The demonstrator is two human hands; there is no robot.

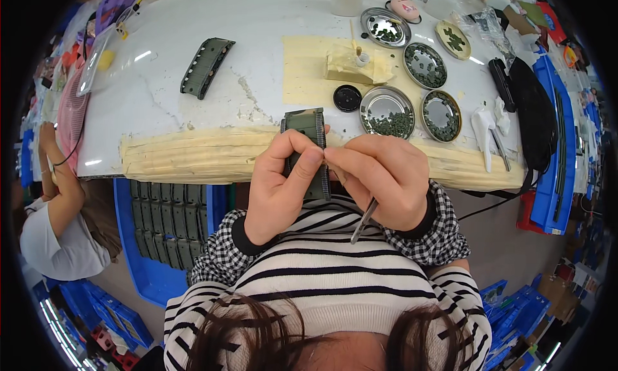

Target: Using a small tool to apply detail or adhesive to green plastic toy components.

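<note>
My left hand is closed around a dark green moulded part with black ribbed edges, held upright just in front of the padded table edge. The fingertips of my right hand are pinched together against the part's right edge, touching my left thumb. Whatever small piece sits between those fingertips is hidden. A slim metal tool, which looks like tweezers, is tucked in my right hand, its end sticking out below the palm. A similar green part lies apart on the table at the left.
Round metal dishes of small green pieces stand at the right, beside a black lid and a tape-covered block. Another tool lies far right. A blue crate of green parts sits lower left. A co-worker's arm is at far left.
</note>
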